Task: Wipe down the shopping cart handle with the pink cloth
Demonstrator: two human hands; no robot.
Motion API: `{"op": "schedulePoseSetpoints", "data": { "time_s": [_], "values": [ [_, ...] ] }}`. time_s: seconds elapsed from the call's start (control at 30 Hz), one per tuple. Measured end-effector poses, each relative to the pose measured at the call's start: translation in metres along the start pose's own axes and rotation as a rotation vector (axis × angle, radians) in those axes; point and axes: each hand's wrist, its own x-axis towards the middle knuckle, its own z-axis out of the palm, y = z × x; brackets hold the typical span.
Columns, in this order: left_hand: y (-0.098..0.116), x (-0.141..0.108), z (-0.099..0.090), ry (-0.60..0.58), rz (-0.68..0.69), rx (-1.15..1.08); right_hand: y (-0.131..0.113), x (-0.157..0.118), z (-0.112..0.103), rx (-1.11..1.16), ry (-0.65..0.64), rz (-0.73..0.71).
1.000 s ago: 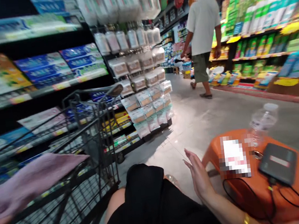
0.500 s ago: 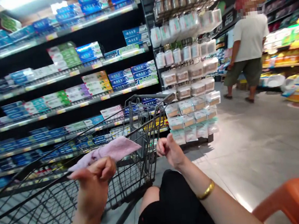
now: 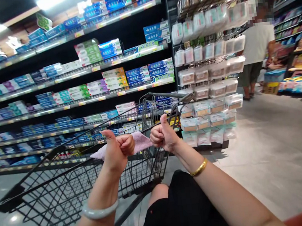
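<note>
My left hand point(image 3: 118, 148) is raised in a fist with its thumb pointing up, in front of a pink cloth point(image 3: 142, 143). The cloth lies over the rim of a black wire shopping cart point(image 3: 65, 172), partly hidden by that hand. To the right, my right hand point(image 3: 163, 137) makes the same thumbs-up shape, its fingers curled by the cloth's right end. Nothing shows in either fist. A pale bangle point(image 3: 100, 210) circles my left wrist, and a gold bangle point(image 3: 200, 167) my right one.
Behind the cart, shelves point(image 3: 70, 112) carry many toothpaste boxes point(image 3: 113, 80). A rack of hanging packs point(image 3: 208, 71) stands at the shelf end. Further back on the right, a person in a white shirt point(image 3: 258, 42) stands on the grey floor point(image 3: 271, 132).
Both thumbs now point upward, and my left hand has moved right and up, closer to the right hand. The view has shifted left. The person in the background has walked farther away.
</note>
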Motion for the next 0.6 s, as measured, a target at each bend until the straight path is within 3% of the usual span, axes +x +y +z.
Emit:
{"op": "schedulePoseSetpoints", "data": {
  "time_s": [0.33, 0.5, 0.6],
  "values": [
    [0.003, 0.002, -0.004, -0.038, 0.032, -0.017, -0.012, 0.004, 0.0, -0.011, -0.023, -0.032],
    [-0.017, -0.004, 0.001, -0.006, 0.009, 0.008, 0.011, -0.003, -0.003, -0.041, 0.026, 0.024],
    [-0.028, -0.017, -0.005, 0.068, 0.028, 0.067, 0.031, -0.002, 0.001, -0.333, 0.183, -0.04]
  ]
}}
